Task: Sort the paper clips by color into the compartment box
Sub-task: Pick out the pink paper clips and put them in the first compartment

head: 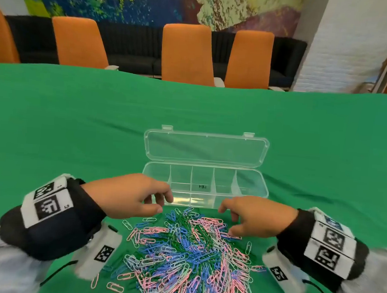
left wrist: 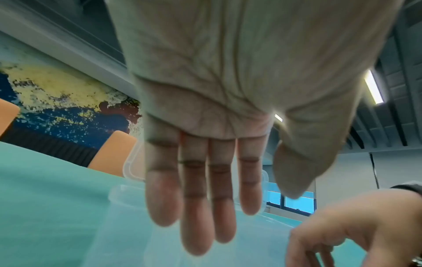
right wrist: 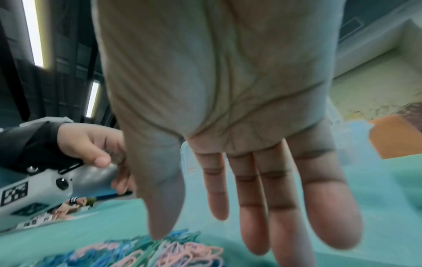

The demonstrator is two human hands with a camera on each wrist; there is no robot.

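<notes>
A heap of pink, blue, green and white paper clips [head: 187, 255] lies on the green cloth in front of me. Just behind it stands the clear compartment box [head: 249, 180], its lid folded back flat; its several compartments look empty. My left hand [head: 138, 195] hovers at the box's front left corner, fingers relaxed and holding nothing; the left wrist view shows its straight fingers [left wrist: 200, 198]. My right hand [head: 249, 216] is over the heap's far right edge, open, with its thumb tip on the pink clips. Below that thumb, the right wrist view shows the heap [right wrist: 171, 252].
The green cloth [head: 74, 126] covers the whole table. Orange chairs [head: 185, 52] line the far edge, in front of a black sofa. A few stray clips [head: 115, 286] lie left of the heap. Wrist cameras with cables [head: 284, 276] hang beside the heap.
</notes>
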